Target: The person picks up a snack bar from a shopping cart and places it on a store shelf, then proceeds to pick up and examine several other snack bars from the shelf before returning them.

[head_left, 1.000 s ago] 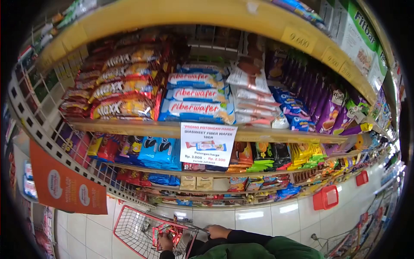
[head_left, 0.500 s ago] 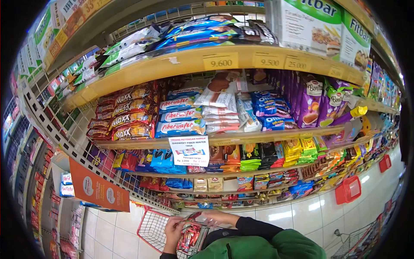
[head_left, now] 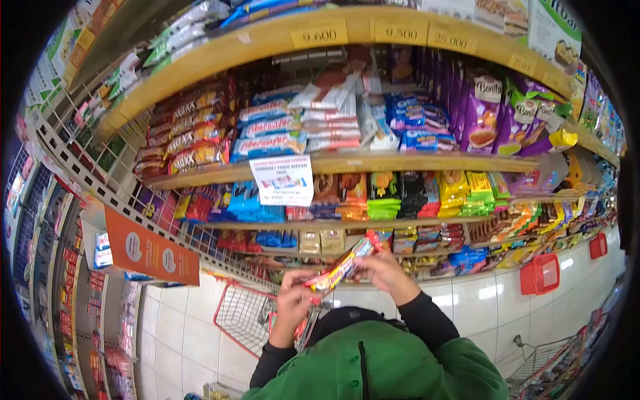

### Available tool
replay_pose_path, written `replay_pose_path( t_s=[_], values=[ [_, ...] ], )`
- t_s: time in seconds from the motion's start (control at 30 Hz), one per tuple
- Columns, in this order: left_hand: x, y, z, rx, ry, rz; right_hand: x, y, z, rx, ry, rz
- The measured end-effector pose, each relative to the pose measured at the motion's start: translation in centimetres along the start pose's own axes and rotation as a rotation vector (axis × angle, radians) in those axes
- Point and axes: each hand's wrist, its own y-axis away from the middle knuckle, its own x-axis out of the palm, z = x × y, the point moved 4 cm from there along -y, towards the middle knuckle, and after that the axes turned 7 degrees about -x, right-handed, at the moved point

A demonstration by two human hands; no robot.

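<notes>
Between my two hands a snack bar in a red, yellow and white wrapper (head_left: pixel 341 265) is held at a slant, its right end higher. My left hand (head_left: pixel 295 298) pinches the lower left end. The upper right part is gripped by the fingers of my right hand (head_left: pixel 387 270). Below and left of my hands stands a wire cart with a red rim (head_left: pixel 239 319). Some red packets inside it are partly hidden by my left hand and arm.
In front are shelves (head_left: pixel 347 163) of wafers, biscuits and snack packets, with price tags. An orange display box (head_left: pixel 160 252) is at the left. Red baskets (head_left: pixel 540 275) stand on the tiled floor at the right, with another metal cart (head_left: pixel 543 363) at the lower right.
Both hands have risen towards the shelves and moved further apart, bringing up the bar, whose wrapper now shows clearly. The view has tilted down, so the shelves sit higher in it.
</notes>
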Motion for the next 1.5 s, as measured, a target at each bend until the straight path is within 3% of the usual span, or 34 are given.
replay_pose_path(
  t_s=[0.27,0.4,0.47,0.57,0.63,0.7,0.77,0.87,0.9,0.97,1.03,1.23,1.27,1.3,1.37,1.4,1.5],
  values=[
    [1.1,-1.2,1.1,-0.023,0.476,-0.068,-0.3,1.8,2.4,-0.044,-0.109,0.007],
    [1.0,-1.7,0.6,-0.038,0.331,0.02,-0.3,2.3,3.6,-0.173,0.012,-0.028],
    [0.6,-1.8,0.4,-0.152,0.397,-0.022,-1.1,2.5,4.0,-0.207,0.104,-0.059],
    [-0.2,-2.0,0.4,-0.156,0.275,-0.035,-1.4,2.6,4.4,-0.219,0.523,0.087],
    [-0.2,-2.8,-1.7,-0.118,0.134,0.0,-0.6,2.4,4.0,-0.228,0.529,0.146],
    [1.2,-2.6,-2.0,-0.287,0.14,0.141,0.7,2.0,3.2,-0.232,0.537,0.219],
    [2.4,-2.8,-2.6,-0.217,-0.105,0.262,1.4,1.5,2.5,-0.183,0.513,0.214],
    [3.0,-2.0,-1.8,-0.469,-0.039,0.303,2.2,0.6,1.9,-0.196,0.468,0.188],
    [3.0,-1.8,-1.6,-0.472,0.008,0.311,2.3,0.1,1.5,-0.208,0.485,0.178],
    [2.7,-1.5,-0.5,-0.439,0.039,0.268,3.1,-0.4,1.2,-0.195,0.53,0.173],
    [1.8,-1.2,0.0,-0.579,0.059,0.266,4.3,-0.9,1.0,-0.176,0.577,0.146],
    [-2.4,-0.3,1.2,-0.433,0.036,0.052,8.8,-2.7,-0.5,-0.352,0.531,0.188],
    [-2.8,-0.1,1.0,-0.485,0.36,-0.008,8.3,-3.5,-2.3,-0.449,0.648,0.211],
    [-3.5,-0.4,0.3,-0.38,0.471,-0.096,9.9,-3.3,-2.6,-0.401,0.551,0.243],
    [-4.9,-0.4,0.5,-0.323,0.62,-0.208,11.0,-3.7,-4.6,-0.342,0.663,0.418],
    [-5.7,-0.7,0.2,-0.221,0.566,-0.278,12.2,-3.2,-4.1,-0.331,0.963,0.498],
    [-7.1,-0.7,1.0,-0.244,0.649,-0.343,12.0,-3.9,-7.7,-0.145,0.904,0.554]
  ],
)
